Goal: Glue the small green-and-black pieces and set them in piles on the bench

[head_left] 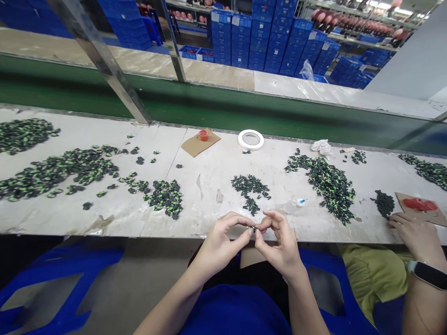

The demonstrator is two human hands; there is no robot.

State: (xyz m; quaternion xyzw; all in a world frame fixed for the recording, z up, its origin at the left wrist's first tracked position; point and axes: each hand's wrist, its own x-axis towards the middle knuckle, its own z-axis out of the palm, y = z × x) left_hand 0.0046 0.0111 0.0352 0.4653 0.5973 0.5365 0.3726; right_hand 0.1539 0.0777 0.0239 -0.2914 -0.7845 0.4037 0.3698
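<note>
Left hand (218, 244) and right hand (279, 244) both pinch one small dark part (253, 228) at the bench (209, 218) edge. Looks like a single piece; too small to tell. Part pile (249, 188) just beyond.

small dark piece (253, 228): mostly hidden between fingertips of left hand (218, 246) and right hand (281, 249) (too small to identify) | far-left pile (21, 135): cut by left edge | co-worker's arm (428, 279): cut by right edge
</note>
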